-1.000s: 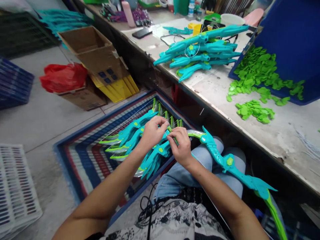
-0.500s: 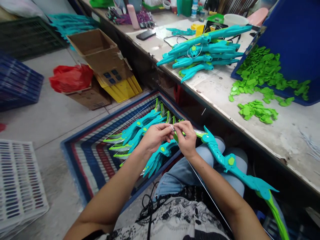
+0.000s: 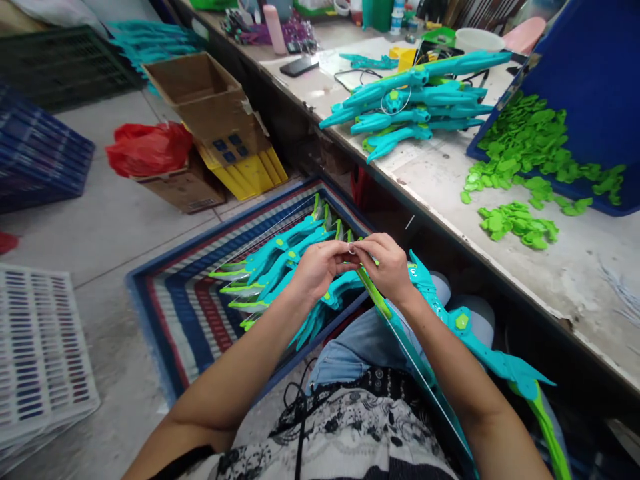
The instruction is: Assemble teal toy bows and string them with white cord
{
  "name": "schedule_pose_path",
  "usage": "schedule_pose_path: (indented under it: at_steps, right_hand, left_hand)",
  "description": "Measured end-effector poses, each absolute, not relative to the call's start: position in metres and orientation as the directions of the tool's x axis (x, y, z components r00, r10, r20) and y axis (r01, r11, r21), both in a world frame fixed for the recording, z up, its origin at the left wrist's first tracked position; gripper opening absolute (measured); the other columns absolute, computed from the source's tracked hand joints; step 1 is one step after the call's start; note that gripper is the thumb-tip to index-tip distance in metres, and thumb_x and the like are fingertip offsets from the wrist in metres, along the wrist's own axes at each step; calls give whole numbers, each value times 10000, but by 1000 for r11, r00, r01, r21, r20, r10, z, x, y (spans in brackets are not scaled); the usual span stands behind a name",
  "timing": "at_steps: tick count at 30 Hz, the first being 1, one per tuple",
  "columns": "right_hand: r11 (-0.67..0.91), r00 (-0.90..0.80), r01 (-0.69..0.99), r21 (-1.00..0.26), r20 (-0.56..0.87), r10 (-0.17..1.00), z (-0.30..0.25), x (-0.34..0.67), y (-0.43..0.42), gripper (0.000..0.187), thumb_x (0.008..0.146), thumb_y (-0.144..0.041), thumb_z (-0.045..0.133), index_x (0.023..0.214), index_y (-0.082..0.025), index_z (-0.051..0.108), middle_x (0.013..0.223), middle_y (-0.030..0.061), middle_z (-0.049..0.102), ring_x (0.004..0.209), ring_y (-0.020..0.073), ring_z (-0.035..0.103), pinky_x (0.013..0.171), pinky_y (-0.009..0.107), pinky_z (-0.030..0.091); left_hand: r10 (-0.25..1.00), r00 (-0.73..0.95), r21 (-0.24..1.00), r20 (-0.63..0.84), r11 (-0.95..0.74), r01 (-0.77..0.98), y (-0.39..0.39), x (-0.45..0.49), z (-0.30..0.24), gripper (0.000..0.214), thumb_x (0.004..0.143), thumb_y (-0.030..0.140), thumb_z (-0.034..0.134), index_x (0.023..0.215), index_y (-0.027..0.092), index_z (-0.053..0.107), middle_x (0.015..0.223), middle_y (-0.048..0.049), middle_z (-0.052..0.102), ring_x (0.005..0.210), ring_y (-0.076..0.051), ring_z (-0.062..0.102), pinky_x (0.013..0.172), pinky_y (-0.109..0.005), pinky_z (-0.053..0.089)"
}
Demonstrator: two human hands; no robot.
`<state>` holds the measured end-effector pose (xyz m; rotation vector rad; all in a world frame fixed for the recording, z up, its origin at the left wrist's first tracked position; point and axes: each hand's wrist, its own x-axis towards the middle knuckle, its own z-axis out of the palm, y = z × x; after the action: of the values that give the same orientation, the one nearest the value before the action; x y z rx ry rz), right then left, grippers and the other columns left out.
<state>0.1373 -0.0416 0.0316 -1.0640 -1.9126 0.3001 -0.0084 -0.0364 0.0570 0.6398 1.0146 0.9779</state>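
Left hand [image 3: 324,268] and right hand [image 3: 389,265] close together, fingers of both pinched on white string loop [image 3: 351,249]; turquoise bow [image 3: 483,350] across knees [image 3: 481,312].

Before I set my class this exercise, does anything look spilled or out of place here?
Possibly: flat bright-green plastic pieces spread from the large, tipped dark-blue plastic bin onto the scuffed off-white worktable, with a separate green heap in front. It resembles a spill, but may be deliberate.
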Motion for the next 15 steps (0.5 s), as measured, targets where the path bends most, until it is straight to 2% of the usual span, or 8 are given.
schedule_pose_path:
  at_steps: [3,5,7,10,12,15]
  right_hand:
    - [591,-320,658,-466,538,780,40,141,-39,188,906,-223,523,787,-197,666,782,45,662,766,162,585,710,286,459]
    - [585,-337,688,-428,526,781,43,141,-40,184,886,-202,526,741,-193,639,746,38,651,727,157,579,675,277,439]
    - [578,-316,679,-452,531,786,42,140,-41,182,884,-193,516,735,-191,619,731,31,638,699,146,572,656,266,429]
    - [552,-252,624,-553,526,812,36,140,-44,175,900,-205,487,765,-191,598,755,30,626,701,135,569,663,251,435]
    - [540,-238,578,-612,507,829,32,142,-47,172,911,-218,472,781,-192,581,766,29,615,709,131,566,669,245,440]
    - [549,-281,548,-631,480,831,25,145,-51,170,924,-231,459,795,-191,562,760,24,593,689,125,547,651,240,430]
  left_hand:
    - [908,214,874,-361,409,-263,-40,-12,57,178,536,217,729,673,118,674,667,-26,675,659,-161,645,715,-327,553]
    - [918,213,905,-334,376,-199,-43,-12,56,208,525,228,759,688,126,679,662,-12,673,637,-147,634,700,-305,544]
    - [934,191,930,-303,334,-156,-44,-10,55,222,541,260,769,693,135,667,633,4,655,581,-125,605,624,-266,519]
    - [958,137,962,-253,264,-72,-45,-9,51,241,584,335,764,682,147,650,550,31,596,483,-92,513,500,-221,429]
    - [971,112,977,-212,213,6,-46,-9,46,257,605,378,758,679,147,673,561,22,607,507,-94,504,511,-220,413]
    - [978,129,981,-166,150,119,-48,-16,41,279,649,419,728,723,150,732,695,-19,697,660,-146,585,627,-248,461]
